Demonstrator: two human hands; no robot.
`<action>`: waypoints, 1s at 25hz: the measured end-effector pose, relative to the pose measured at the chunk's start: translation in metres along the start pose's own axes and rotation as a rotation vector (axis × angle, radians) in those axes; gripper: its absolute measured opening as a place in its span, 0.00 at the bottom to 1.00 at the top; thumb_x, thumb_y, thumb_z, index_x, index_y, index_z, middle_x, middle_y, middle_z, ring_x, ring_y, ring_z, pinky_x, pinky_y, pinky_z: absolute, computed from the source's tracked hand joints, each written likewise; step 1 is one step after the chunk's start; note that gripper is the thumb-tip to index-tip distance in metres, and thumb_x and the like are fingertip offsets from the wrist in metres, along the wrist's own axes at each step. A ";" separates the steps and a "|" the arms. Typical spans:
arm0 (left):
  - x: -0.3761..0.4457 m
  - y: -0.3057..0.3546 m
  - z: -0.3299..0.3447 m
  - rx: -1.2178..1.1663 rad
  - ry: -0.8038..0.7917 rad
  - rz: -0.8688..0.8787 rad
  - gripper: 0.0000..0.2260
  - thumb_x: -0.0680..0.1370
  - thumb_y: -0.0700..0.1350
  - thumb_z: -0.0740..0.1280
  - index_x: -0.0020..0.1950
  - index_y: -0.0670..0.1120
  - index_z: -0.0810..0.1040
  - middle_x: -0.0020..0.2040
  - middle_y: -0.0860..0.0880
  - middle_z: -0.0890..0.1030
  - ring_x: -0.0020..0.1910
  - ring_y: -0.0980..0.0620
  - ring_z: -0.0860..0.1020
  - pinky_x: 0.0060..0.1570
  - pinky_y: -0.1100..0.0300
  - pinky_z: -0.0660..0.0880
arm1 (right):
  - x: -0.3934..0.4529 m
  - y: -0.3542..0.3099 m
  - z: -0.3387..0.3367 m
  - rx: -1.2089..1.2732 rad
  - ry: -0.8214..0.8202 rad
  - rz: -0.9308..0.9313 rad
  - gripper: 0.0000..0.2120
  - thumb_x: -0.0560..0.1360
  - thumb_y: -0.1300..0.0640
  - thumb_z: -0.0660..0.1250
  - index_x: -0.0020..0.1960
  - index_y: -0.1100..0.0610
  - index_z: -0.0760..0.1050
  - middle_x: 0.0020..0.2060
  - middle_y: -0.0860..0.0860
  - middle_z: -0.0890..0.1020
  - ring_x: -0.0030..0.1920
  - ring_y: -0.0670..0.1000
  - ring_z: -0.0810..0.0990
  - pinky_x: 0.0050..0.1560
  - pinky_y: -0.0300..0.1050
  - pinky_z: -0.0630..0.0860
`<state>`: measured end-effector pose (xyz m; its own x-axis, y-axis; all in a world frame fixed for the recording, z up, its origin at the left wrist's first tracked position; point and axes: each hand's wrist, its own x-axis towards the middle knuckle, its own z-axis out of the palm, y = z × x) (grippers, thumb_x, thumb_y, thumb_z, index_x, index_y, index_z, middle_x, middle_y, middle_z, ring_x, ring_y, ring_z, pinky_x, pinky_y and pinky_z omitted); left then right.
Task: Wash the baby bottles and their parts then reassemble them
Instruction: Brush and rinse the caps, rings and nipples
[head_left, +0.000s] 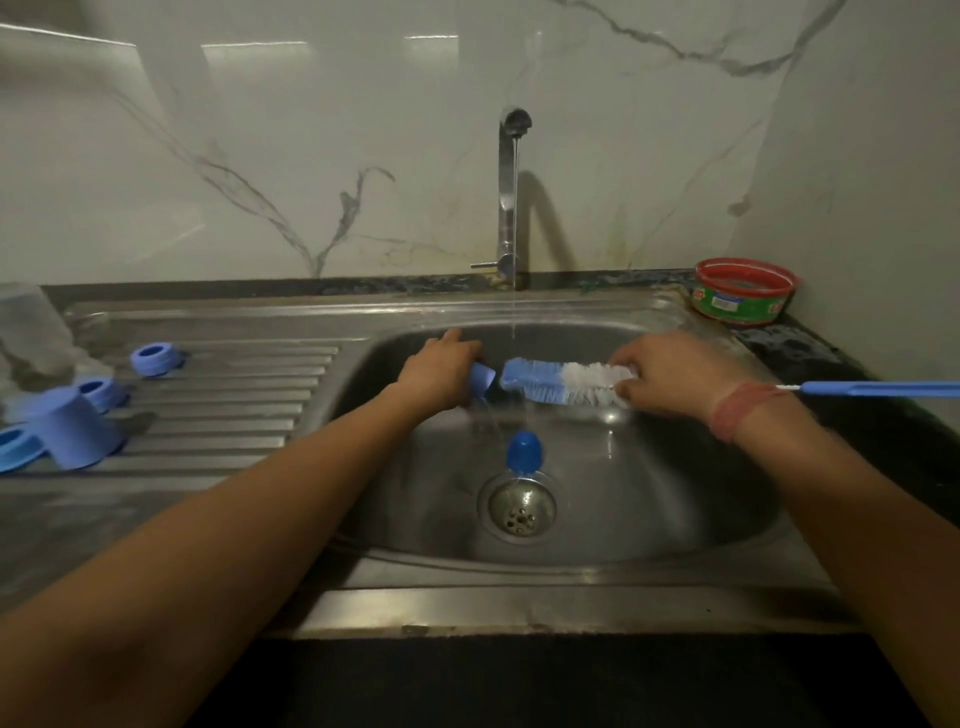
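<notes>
Left hand (439, 369) gripping blue cap (482, 378), right hand (670, 374) pinching brush (566, 383)

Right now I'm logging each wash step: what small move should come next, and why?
Probably slide the bottle brush leftward into the blue cap. The left hand holds the cap with its opening towards the bristle tip, the right hand grips the brush, and the two are just apart under the running water.
</notes>
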<state>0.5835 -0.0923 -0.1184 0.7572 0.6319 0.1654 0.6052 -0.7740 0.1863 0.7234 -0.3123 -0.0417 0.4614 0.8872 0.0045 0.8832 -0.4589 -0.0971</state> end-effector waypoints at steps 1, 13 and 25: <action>0.000 -0.002 -0.001 -0.130 0.021 0.000 0.23 0.72 0.43 0.76 0.65 0.50 0.74 0.65 0.47 0.72 0.62 0.47 0.73 0.61 0.52 0.74 | -0.001 -0.001 0.001 0.012 0.014 -0.043 0.16 0.78 0.54 0.64 0.65 0.50 0.75 0.58 0.52 0.80 0.55 0.53 0.78 0.54 0.45 0.74; -0.004 -0.020 -0.029 -1.065 -0.297 -0.088 0.17 0.82 0.60 0.58 0.60 0.49 0.77 0.47 0.46 0.77 0.37 0.54 0.73 0.33 0.65 0.72 | 0.004 -0.009 0.006 -0.158 0.467 -0.356 0.14 0.79 0.50 0.62 0.63 0.47 0.76 0.49 0.52 0.84 0.47 0.55 0.81 0.45 0.51 0.79; -0.005 -0.024 -0.034 -1.308 -0.261 0.114 0.12 0.77 0.34 0.67 0.55 0.49 0.79 0.64 0.43 0.75 0.60 0.47 0.78 0.55 0.57 0.79 | 0.002 -0.005 0.004 0.423 0.104 -0.045 0.12 0.79 0.51 0.63 0.60 0.52 0.78 0.41 0.46 0.79 0.38 0.43 0.76 0.35 0.34 0.69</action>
<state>0.5567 -0.0760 -0.0909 0.9004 0.4275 0.0806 -0.0314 -0.1211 0.9921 0.7196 -0.3086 -0.0453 0.4482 0.8864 0.1159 0.8005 -0.3402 -0.4935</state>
